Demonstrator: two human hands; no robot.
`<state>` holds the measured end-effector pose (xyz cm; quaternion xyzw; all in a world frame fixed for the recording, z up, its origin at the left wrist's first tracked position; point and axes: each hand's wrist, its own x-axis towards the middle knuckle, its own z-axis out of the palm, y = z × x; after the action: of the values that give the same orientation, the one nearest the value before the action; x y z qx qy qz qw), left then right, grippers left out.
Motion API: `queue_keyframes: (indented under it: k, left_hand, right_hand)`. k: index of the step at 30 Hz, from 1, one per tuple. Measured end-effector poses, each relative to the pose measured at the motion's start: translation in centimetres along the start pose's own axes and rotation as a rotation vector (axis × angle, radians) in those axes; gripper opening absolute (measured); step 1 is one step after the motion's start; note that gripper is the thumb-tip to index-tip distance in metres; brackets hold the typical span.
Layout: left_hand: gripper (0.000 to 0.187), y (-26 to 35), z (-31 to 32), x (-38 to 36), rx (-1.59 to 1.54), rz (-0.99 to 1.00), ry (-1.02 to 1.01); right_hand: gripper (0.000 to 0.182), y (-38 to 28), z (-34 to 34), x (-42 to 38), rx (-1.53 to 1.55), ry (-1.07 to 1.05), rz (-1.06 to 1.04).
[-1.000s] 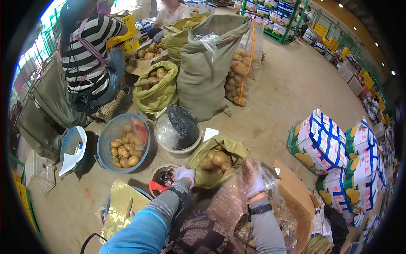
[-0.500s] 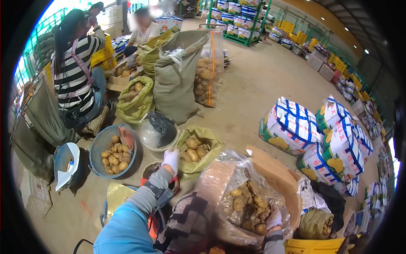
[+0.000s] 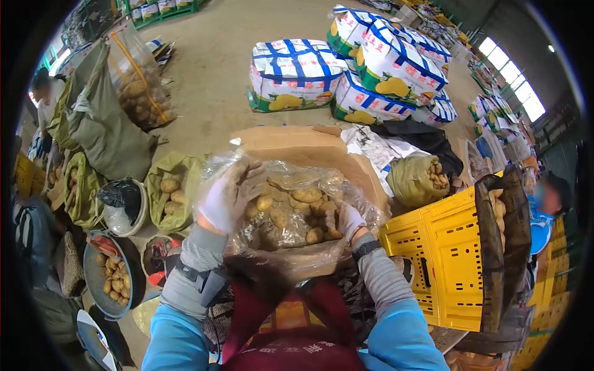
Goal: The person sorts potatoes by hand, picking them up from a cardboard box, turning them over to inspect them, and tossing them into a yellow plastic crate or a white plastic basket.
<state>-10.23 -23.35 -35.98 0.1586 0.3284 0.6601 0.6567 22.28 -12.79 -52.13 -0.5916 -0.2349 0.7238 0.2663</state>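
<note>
In front of me stands a cardboard box (image 3: 291,137) lined with clear plastic (image 3: 281,252), with several potatoes (image 3: 279,217) inside. My left hand (image 3: 230,193), in a soiled white glove, is at the box's left side above the plastic; its fingers are stretched out and it holds nothing. On the right side of the box, my right hand (image 3: 348,220), also gloved, reaches in among the potatoes. Its fingers curl against a potato there and are partly hidden.
Left are a green sack of potatoes (image 3: 175,185), a white bucket (image 3: 143,210) and a blue basin (image 3: 93,272) with potatoes. A yellow crate (image 3: 442,247) stands close at right. Packed potato bags (image 3: 294,93) lie beyond the box. Other people are at both edges.
My view has swung right and down onto the box. My left hand has moved from beside the green sack to the box's left side. My right hand stays among the potatoes.
</note>
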Motion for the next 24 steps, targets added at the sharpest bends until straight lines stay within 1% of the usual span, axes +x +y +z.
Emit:
queue_keyframes:
  k: [1,2,3,4,5,7,9,12,14,15,17,19,20,21,22,23,24]
  left_hand:
    - [0.037,-0.8,-1.1,0.5,0.024,-0.059,0.053]
    - [0.037,-1.3,-2.8,1.5,-0.019,-0.085,0.008]
    - [0.035,-1.8,-2.3,1.4,0.033,-0.025,0.006]
    - [0.034,-1.4,-1.4,1.5,0.094,0.045,-0.002]
    - [0.032,-0.5,-0.1,1.4,0.16,0.118,-0.01]
    - [0.029,0.8,1.2,1.5,0.392,0.147,0.005]
    - [0.028,0.4,1.0,2.2,0.214,0.092,0.026]
    - [0.028,0.7,1.0,3.2,-0.063,-0.021,0.057]
    - [0.028,0.2,0.2,3.8,-0.133,-0.044,0.052]
    - [0.028,0.1,-0.1,3.9,-0.167,-0.056,0.05]
    - [0.029,0.2,0.3,4.0,-0.148,-0.002,0.048]
    - [0.03,0.2,0.5,3.9,-0.146,0.022,0.042]
    - [0.03,0.1,0.5,3.9,-0.156,0.028,0.04]
    - [0.03,-0.2,0.6,3.8,-0.17,0.025,0.039]
    - [0.03,-0.2,0.9,3.5,-0.165,0.016,0.049]
    - [0.031,0.1,1.3,3.3,-0.156,0.01,0.054]
    - [0.031,0.4,1.6,3.2,-0.145,0.007,0.058]
  right_hand:
    - [0.042,0.0,0.1,0.6,-0.057,-0.023,0.108]
    - [0.05,0.5,0.6,1.0,-0.161,-0.148,0.142]
    - [0.06,1.0,1.2,1.2,-0.267,-0.278,0.161]
    - [0.061,1.3,2.5,1.9,-0.356,-0.386,0.157]
    - [0.063,1.5,4.1,2.8,-0.376,-0.408,0.194]
    - [0.07,1.1,7.6,4.4,-0.327,-0.353,0.324]
    - [0.08,-0.1,10.1,7.3,-0.191,-0.253,0.494]
    - [0.089,-1.1,11.1,13.1,0.037,-0.293,0.598]
    - [0.076,0.3,11.6,14.2,0.151,-0.344,0.32]
    - [0.058,0.8,11.2,16.7,0.384,-0.3,0.288]
    - [0.024,2.0,10.4,22.0,0.872,-0.248,0.215]
    - [0.008,-4.6,11.3,19.3,0.965,-0.19,0.116]
    - [0.007,-9.3,11.9,16.5,0.966,-0.281,0.049]
    - [0.008,-13.2,11.6,16.1,0.802,-0.341,-0.125]
    - [0.01,-17.9,12.2,12.2,0.643,-0.285,-0.301]
    - [0.009,-22.0,11.4,11.5,0.52,-0.414,-0.472]
    - [0.011,-25.8,11.1,9.6,0.475,-0.425,-0.533]
